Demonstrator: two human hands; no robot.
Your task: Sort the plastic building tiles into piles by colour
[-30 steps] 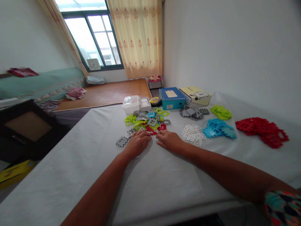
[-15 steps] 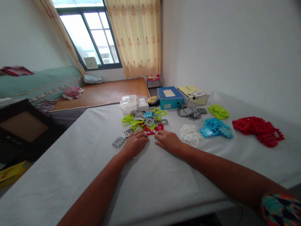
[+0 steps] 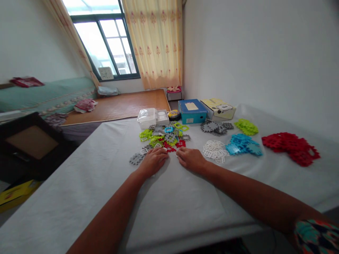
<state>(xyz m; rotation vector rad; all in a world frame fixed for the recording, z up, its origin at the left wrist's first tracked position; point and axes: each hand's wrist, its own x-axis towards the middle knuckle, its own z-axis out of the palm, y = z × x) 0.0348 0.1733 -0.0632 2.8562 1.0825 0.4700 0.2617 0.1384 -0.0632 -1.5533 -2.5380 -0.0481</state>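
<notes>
A mixed heap of plastic interlocking tiles (image 3: 165, 135), green, grey, red and blue, lies on a white-covered table (image 3: 169, 197). My left hand (image 3: 153, 161) rests palm down at the heap's near edge, fingers curled over small pieces I cannot make out. My right hand (image 3: 191, 159) lies beside it, fingers bent, touching the red tiles at the heap's edge. Sorted piles lie to the right: white tiles (image 3: 215, 151), blue tiles (image 3: 243, 144), red tiles (image 3: 292, 147), green tiles (image 3: 247, 126) and grey tiles (image 3: 215, 127).
A clear plastic box (image 3: 151, 117), a blue box (image 3: 192, 111), a yellow cartoon box (image 3: 219, 108) and a small round tin (image 3: 174, 114) stand at the table's far edge. A few grey tiles (image 3: 136, 158) lie left of my left hand. Beyond are a bed and window.
Both hands stay at the heap's near edge, with little movement. The view shifted slightly as my head moved.
</notes>
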